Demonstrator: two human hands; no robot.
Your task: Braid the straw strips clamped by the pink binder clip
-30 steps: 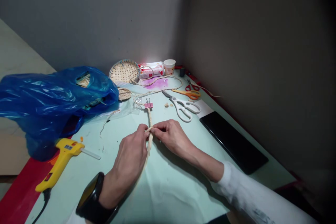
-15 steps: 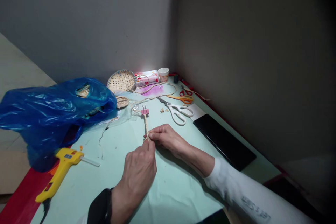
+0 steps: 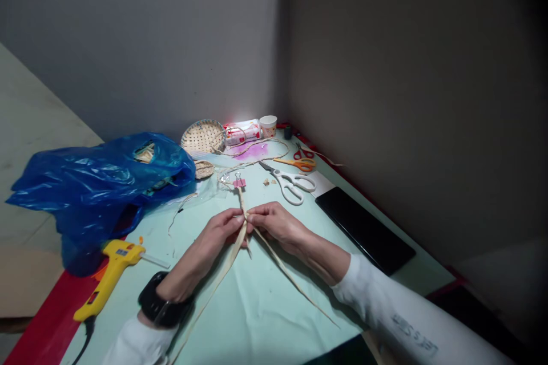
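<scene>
A pale plant-fibre braid [image 3: 242, 198] runs toward me from a pink binder clip [image 3: 239, 183] on the table. My left hand [image 3: 216, 236] pinches it at its near end, thumb and fingers closed. Meeting it from the other side, my right hand [image 3: 278, 227] is closed on the same spot. Below the fingers the loose strands fan out: one wide strand [image 3: 233, 254] slants down to the left, a thinner strand [image 3: 295, 282] goes down to the right, and a short end hangs between them.
White-handled scissors [image 3: 291, 185] and orange scissors [image 3: 299, 163] lie beyond my right hand, near a black tablet-like slab [image 3: 363, 228]. On the left are a yellow glue gun [image 3: 109, 279] and a blue plastic bag [image 3: 103, 182]. A woven basket [image 3: 203, 137] and paper cup [image 3: 268, 125] stand behind.
My left hand has swung up and left from below the braid to its left side. The loose strands, hidden before, now show spread apart. My right hand has barely moved.
</scene>
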